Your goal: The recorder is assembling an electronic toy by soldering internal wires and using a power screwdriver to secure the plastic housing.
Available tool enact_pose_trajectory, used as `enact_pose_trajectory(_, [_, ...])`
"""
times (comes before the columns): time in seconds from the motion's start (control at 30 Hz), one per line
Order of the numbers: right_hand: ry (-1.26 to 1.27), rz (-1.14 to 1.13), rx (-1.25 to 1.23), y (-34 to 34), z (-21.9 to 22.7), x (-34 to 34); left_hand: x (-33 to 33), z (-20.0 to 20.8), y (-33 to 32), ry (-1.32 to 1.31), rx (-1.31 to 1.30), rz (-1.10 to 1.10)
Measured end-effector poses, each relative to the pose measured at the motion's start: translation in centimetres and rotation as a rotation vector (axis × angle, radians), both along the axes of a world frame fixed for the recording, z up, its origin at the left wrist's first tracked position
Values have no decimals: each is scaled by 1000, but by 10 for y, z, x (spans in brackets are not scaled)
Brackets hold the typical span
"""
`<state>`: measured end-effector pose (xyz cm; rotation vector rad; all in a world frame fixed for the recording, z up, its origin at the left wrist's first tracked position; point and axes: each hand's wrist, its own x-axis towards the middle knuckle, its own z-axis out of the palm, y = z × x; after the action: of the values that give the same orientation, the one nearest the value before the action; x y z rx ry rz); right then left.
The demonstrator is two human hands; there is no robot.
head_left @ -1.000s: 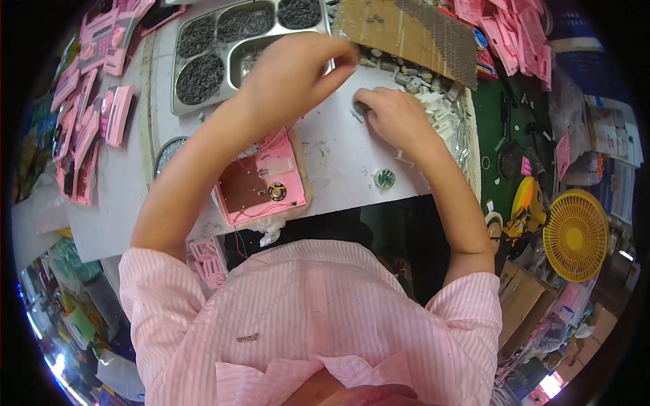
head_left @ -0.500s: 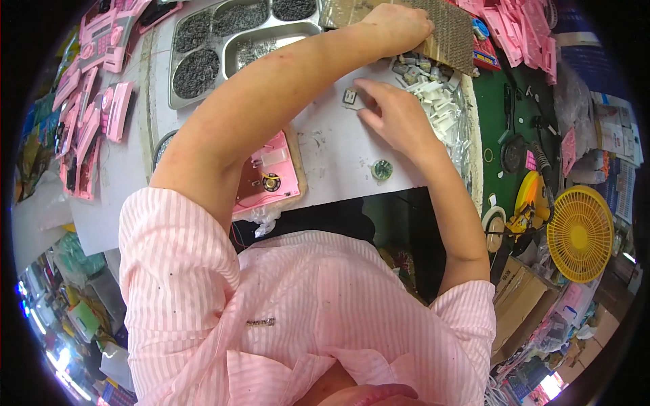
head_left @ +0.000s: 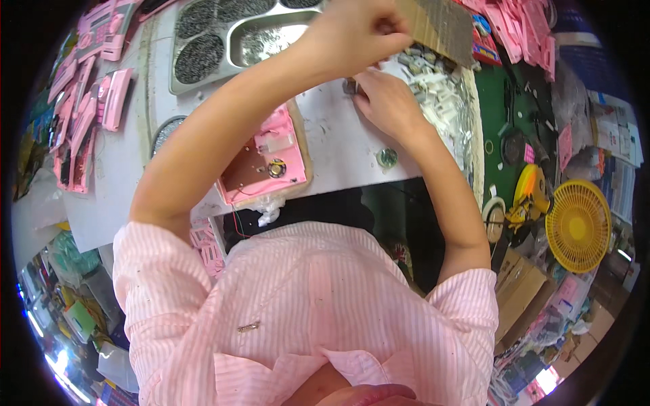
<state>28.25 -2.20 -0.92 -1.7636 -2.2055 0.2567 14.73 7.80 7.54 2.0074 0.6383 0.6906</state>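
My left hand [head_left: 359, 37] is raised over the far side of the white worktop, its arm crossing in from the left. Its fingers are curled together, somewhat blurred, and what they hold, if anything, is hidden. Just below it, my right hand [head_left: 391, 101] pinches a small grey metal part [head_left: 350, 86] between thumb and forefinger at the table surface. Beside the right hand lie a heap of white plastic pieces [head_left: 441, 101] and several grey metal parts [head_left: 414, 64]. An opened pink plastic housing [head_left: 291, 169], with a round component and wires inside, sits near the table's front edge.
A metal compartment tray [head_left: 233, 34] with dark small parts stands at the far left. Pink casings [head_left: 88, 108] lie left of it. A cardboard flap [head_left: 437, 27] rises behind the heap. A small round container [head_left: 386, 158] stands near the front edge; a yellow fan [head_left: 577, 227] is at right.
My left hand has come back from the cardboard toward the right hand, fingers now curled. The right hand's fingers have closed on the grey part. More of the pink housing shows.
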Motion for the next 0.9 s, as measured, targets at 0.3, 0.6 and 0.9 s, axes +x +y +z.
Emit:
enact_pose_trajectory(0.3, [-53,138,81,-8,-3,-19,-150,-15,-111,-178,-746,183])
enact_pose_trajectory(0.6, [693,-322,-437,-111,48,43,-199,-43,-169,-209,-529,182])
enact_pose_trajectory(0.9, [324,-295,-418,-109,53,15,-170,-43,-166,-176,-414,83])
